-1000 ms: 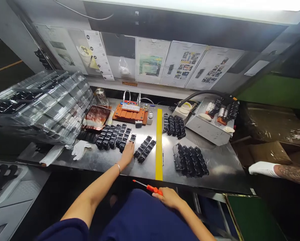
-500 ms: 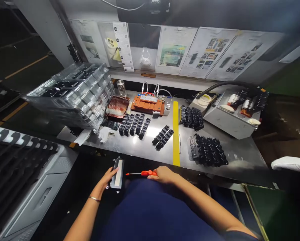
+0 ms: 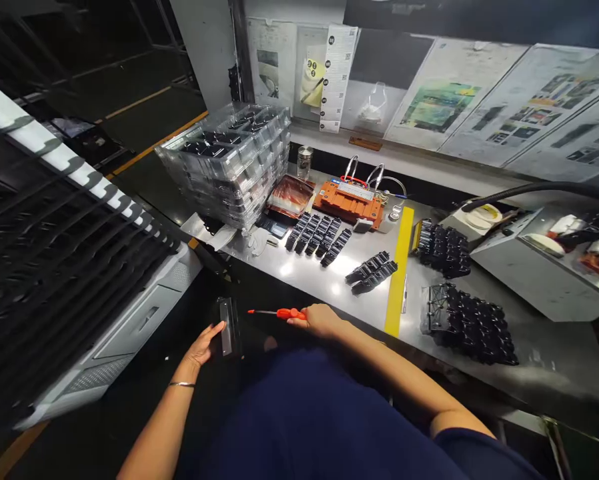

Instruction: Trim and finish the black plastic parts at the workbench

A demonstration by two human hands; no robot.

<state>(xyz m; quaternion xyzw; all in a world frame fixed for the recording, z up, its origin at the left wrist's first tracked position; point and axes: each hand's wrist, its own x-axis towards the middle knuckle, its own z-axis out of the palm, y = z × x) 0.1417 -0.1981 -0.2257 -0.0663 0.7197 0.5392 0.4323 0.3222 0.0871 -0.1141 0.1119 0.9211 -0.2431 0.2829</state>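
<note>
My left hand [image 3: 202, 343] pinches the part [image 3: 226, 327] by its left edge, before the bench [image 3: 304, 270]. My right hand [image 3: 323, 321] is closed round the screwdriver [image 3: 285, 313], tip toward the part, apart from it.

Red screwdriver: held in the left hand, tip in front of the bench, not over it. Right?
Wrong hand: the head view shows the red screwdriver in the right hand. The tip is indeed in front of the bench, not over it.
</note>
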